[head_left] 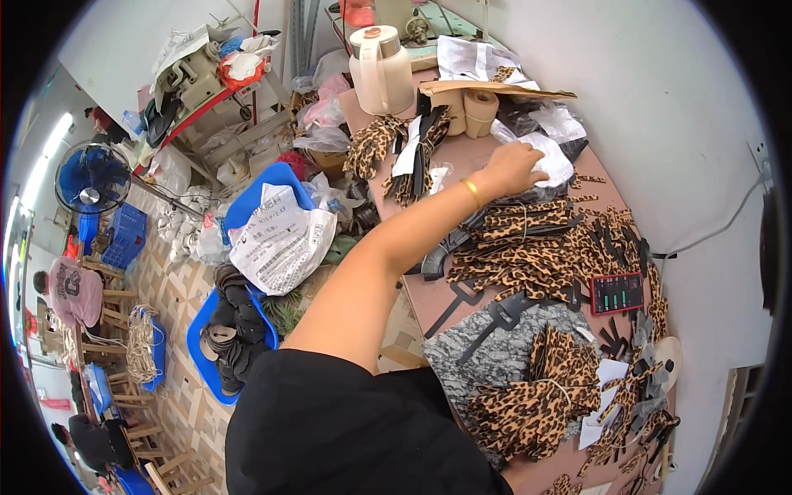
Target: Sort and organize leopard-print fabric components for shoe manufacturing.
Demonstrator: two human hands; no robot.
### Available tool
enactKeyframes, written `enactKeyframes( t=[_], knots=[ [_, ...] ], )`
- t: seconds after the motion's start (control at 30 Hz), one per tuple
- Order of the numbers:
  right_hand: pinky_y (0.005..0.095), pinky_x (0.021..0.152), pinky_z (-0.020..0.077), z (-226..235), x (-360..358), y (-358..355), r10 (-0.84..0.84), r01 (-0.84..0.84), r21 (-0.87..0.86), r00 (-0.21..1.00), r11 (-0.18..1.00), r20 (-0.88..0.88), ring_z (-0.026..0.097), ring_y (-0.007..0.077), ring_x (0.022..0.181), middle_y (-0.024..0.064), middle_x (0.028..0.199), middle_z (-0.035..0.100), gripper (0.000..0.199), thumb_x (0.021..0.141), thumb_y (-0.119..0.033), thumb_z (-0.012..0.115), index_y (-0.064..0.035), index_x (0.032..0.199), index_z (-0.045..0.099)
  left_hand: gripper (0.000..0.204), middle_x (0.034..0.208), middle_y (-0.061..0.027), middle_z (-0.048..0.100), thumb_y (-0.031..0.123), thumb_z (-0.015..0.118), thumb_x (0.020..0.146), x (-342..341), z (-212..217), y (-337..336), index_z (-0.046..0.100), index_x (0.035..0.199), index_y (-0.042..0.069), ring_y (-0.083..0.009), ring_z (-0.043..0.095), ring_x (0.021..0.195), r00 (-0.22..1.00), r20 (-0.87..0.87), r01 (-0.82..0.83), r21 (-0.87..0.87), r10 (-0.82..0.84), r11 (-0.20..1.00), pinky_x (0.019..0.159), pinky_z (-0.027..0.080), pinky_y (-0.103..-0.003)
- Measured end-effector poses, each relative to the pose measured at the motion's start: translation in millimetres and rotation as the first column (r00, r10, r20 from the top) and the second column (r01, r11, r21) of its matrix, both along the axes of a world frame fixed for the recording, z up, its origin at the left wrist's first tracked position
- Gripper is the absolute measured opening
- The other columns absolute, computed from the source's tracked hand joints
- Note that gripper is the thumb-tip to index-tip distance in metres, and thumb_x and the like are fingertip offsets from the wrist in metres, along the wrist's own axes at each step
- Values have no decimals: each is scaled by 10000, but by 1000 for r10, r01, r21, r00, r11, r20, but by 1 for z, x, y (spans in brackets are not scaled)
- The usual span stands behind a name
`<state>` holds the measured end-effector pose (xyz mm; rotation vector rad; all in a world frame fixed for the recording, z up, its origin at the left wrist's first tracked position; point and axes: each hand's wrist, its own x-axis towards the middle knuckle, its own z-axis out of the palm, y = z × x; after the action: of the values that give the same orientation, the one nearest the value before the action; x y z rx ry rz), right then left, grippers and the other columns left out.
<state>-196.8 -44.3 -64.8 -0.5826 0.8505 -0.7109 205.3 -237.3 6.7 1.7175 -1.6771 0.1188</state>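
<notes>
My left arm, in a black sleeve with a yellow bracelet (pixel 471 193) at the wrist, reaches across the table. At its far end my left hand (pixel 513 169) is closed, fingers bent on a white paper (pixel 554 162). Just nearer than the hand lies a tied bundle of leopard-print strips (pixel 516 231), with more loose strips around it. Another tied leopard-print bundle (pixel 536 396) rests on a grey marbled sheet (pixel 462 346) at the near side. Black straps (pixel 503 313) lie between the bundles. A bit of skin shows at the lower edge; my right hand itself does not show.
A cream kettle (pixel 381 73) and tape rolls (pixel 480 111) stand at the back. A phone (pixel 617 294) lies on the right, near the wall. Left of the table, blue baskets (pixel 198 351) hold dark pieces and a white sack (pixel 280 239). A fan (pixel 91 186) and other people are farther left.
</notes>
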Motion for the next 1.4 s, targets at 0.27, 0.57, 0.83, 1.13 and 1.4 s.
enactKeyframes(
  t=[0.27, 0.57, 0.83, 1.13, 1.4],
  knots=[
    [389, 869, 549, 27, 48, -18, 123, -170, -252, 974, 953, -190, 655, 250, 1023, 154, 1161, 656, 473, 952, -347, 478, 26, 1222, 587, 527, 982, -184, 650, 476, 735, 755, 113, -20, 123, 675, 984, 4, -359, 590, 998, 661, 37, -716, 331, 750, 615, 873, 473, -454],
    [385, 868, 548, 59, 121, -33, 207, -366, -491, 914, 790, -348, 655, 249, 1020, 155, 1159, 655, 474, 955, -347, 469, 27, 1222, 585, 764, 1055, -195, 591, 374, 842, 610, 82, -47, 125, 410, 1119, 2, -384, 539, 1068, 644, -72, -715, 298, 762, 632, 884, 450, -466],
    [381, 867, 547, 58, 132, -32, 203, -393, -502, 897, 770, -392, 655, 249, 1017, 156, 1158, 655, 475, 958, -348, 461, 28, 1223, 583, 644, 989, -184, 599, 284, 833, 645, 89, -48, 134, 456, 1108, 42, -370, 599, 950, 859, -273, -461, -42, 434, 886, 817, 480, -439],
    [377, 867, 546, 59, 132, -32, 216, -390, -491, 902, 779, -374, 656, 249, 1015, 156, 1157, 655, 476, 961, -348, 453, 29, 1223, 581, 641, 1078, -133, 638, 362, 799, 657, 206, -63, 145, 611, 1204, 87, -342, 577, 1049, 699, 23, -712, 111, 715, 693, 923, 459, -455],
    [373, 866, 545, 55, 129, -33, 214, -369, -462, 911, 807, -353, 656, 248, 1012, 157, 1156, 654, 478, 964, -349, 445, 29, 1224, 579, 224, 949, -60, 706, 161, 650, 863, 199, 4, 169, 656, 1061, 54, -145, 681, 808, 96, -994, -105, -70, -59, 992, 709, 550, -270]
  ],
)
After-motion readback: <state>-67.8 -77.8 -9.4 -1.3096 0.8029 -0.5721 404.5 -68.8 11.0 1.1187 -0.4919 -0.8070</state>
